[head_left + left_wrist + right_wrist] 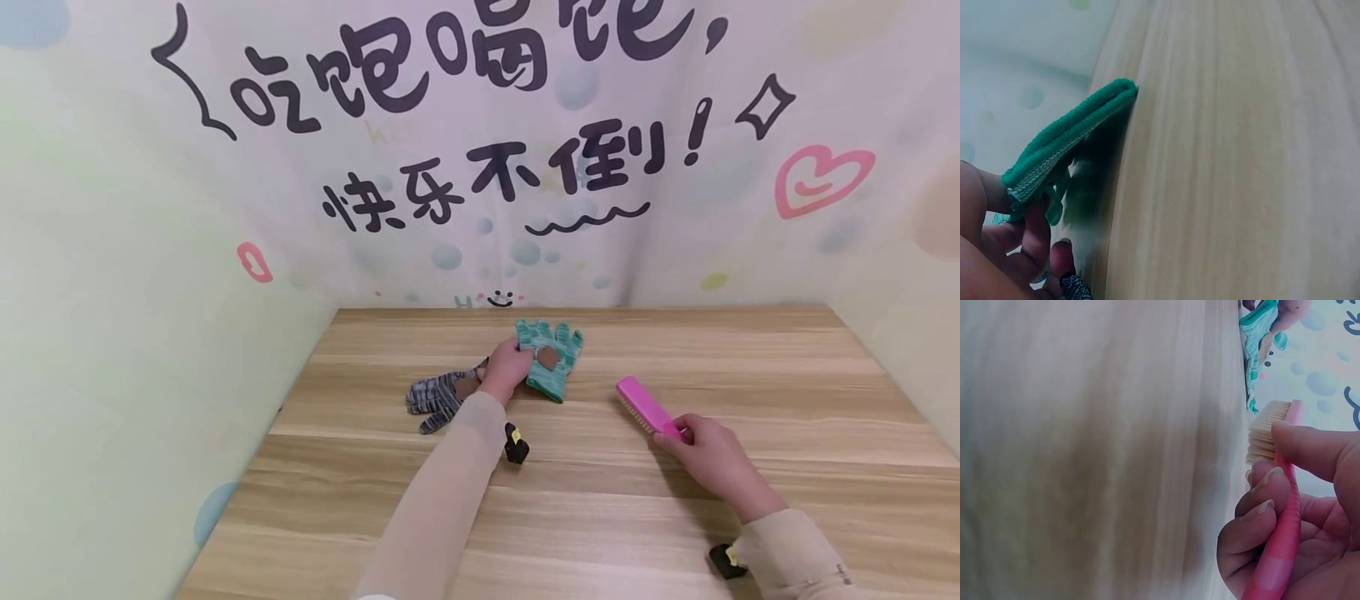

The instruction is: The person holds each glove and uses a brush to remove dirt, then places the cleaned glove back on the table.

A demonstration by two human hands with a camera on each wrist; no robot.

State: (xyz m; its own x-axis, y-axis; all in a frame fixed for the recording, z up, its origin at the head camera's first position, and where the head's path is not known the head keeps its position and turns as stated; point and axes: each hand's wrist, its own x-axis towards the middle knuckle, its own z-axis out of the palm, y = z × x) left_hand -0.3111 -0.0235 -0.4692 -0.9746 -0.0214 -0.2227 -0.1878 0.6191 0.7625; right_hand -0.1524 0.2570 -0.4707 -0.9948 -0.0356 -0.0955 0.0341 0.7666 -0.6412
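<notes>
I have the left hand (512,367) near the back of the tabletop (585,533), its thumb and fingers pinching the edge of the green glove (546,382). The glove's fingers point toward the backdrop (450,279), and a brown patch (549,358) shows on its face. My left wrist view has the glove tilted, with a dark gap between much of it and the wood; I cannot tell whether its far corner touches down.

Just beside this hand, on its left, is the gray glove (435,393), dark and light yarn mixed, fingers pointing left, partly hidden by my left hand and sleeve (442,492). A bit of dark knit shows by a fingertip at the bottom of the left wrist view, but I cannot tell whether I grip it too.

Well apart from the left, my right hand (712,454) is clamped on the pink brush (647,404). My fingers curl around its handle, the thumb lies up by the head, and the pale bristles (1264,434) face left in the head view. Whether they touch the wood, I cannot tell.

I also see a black block (516,445) with a yellow mark beside the left forearm. Black lettering (510,171) and a pink heart (783,187) mark the backdrop.
</notes>
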